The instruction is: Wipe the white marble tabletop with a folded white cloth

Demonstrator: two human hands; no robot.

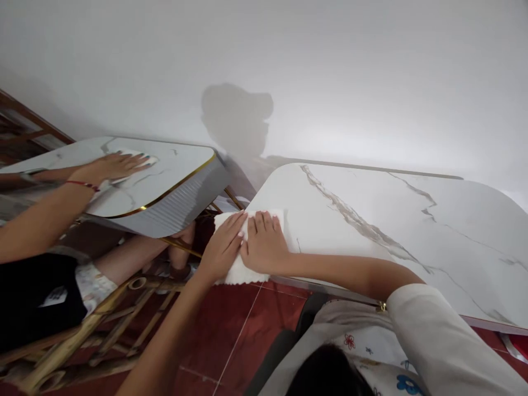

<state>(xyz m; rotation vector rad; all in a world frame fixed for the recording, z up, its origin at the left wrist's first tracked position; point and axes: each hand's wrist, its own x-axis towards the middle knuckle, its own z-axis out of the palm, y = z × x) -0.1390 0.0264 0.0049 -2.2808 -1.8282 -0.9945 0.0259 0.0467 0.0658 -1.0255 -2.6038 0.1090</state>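
At the near edge, a white garment printed with red and blue flowers [361, 327] covers the person's lap, above a floor of dark red square tiles [231, 324]. To its left stands a chair of pale yellow bamboo poles [82, 331]. Just beyond, the left hand [225, 245] and the right hand [266, 242] lie flat and side by side on a white, scallop-edged cloth [243, 272], fingers extended and pressing down rather than gripping, thumb sides meeting. The cloth lies over the left end of a white, marble-patterned counter with rounded corners and grey-brown veins [363, 187], its near edge reaching past the rim. A small gold-coloured metal fitting [381, 306] sits at the counter's near edge. At left, a co-worker's hand with a red bracelet on the wrist [121, 166] rests spread on another white cloth [152, 160], on a second white marbled counter with gold trim and a ribbed grey side [185, 165]. Farthest back, a plain pale grey wall [371, 71] carries the dark shadow of a head [235, 118].
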